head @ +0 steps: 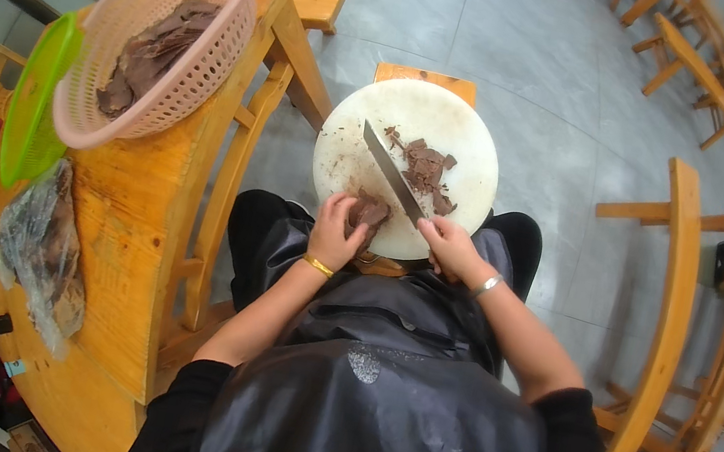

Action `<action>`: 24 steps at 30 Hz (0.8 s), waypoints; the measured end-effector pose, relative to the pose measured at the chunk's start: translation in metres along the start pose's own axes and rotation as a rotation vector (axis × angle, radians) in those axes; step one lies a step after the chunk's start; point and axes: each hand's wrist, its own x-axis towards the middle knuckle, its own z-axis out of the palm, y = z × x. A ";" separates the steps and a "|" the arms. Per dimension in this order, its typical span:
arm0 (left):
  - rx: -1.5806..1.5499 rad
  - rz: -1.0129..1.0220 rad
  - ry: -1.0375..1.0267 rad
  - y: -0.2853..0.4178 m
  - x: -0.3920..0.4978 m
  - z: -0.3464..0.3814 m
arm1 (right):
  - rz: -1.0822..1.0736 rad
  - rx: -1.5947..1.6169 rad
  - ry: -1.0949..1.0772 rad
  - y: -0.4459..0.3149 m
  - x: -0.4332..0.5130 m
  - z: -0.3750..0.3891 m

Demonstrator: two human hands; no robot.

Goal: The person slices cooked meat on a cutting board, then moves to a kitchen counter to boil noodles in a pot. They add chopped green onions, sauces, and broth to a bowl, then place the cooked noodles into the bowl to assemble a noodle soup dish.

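A round white cutting board (pixel 361 106) rests on a wooden stool in front of me. My left hand (pixel 337 230) holds a brown piece of cooked meat (pixel 371 214) near the board's lower left edge. In my right hand (pixel 451 245) is the handle of a knife (pixel 394 175), its long blade pointing up and left across the board. The blade is apart from the piece under my left hand. Sliced and broken brown meat (pixel 427 167) lies in a pile just right of the blade, with crumbs scattered around the board.
On the wooden table (pixel 128 235) at left stand a pink plastic basket (pixel 227 50) with meat slices (pixel 164 49), a green plastic basket (pixel 38 104) and a clear plastic bag (pixel 50 244) with brown contents. A wooden bench (pixel 668 309) is at right.
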 end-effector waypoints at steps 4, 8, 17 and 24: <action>0.046 -0.107 0.100 -0.023 -0.001 -0.025 | 0.055 0.292 -0.041 -0.013 0.033 -0.019; 0.218 -0.133 0.144 -0.051 -0.013 -0.075 | -0.184 -0.717 0.326 -0.013 0.027 -0.044; 0.205 -0.687 -0.106 -0.081 -0.067 -0.113 | -0.194 -1.081 0.580 0.082 -0.059 -0.109; 0.441 -0.731 -0.552 -0.054 -0.045 -0.096 | -0.030 -0.971 0.603 0.104 -0.036 -0.092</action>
